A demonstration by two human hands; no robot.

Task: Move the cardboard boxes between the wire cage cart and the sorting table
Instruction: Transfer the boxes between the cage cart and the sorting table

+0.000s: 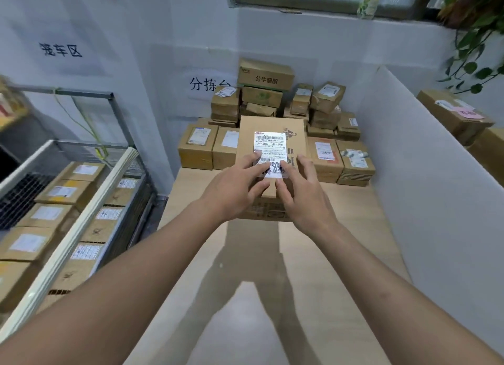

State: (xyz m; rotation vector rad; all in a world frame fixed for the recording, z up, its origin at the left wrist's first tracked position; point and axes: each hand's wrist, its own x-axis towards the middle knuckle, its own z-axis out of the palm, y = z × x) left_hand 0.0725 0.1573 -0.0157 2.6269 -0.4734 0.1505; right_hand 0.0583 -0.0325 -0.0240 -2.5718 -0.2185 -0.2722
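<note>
Resting flat with fingers spread, the left hand and right hand, two hands unclenched, touch the top of one brown cardboard box with a white shipping label on the pale wooden desk. Beyond them rises one pile of cardboard boxes; to their left, one grey wire cage cart holds two rows.

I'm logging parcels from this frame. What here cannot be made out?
Head view:
- Lower part of the label on the front box: covered by the left hand and right hand.
- Labels of the cart boxes inside the wire cage cart: blurred, unreadable.
- Side boxes behind the white partition: partly hidden by it.
</note>
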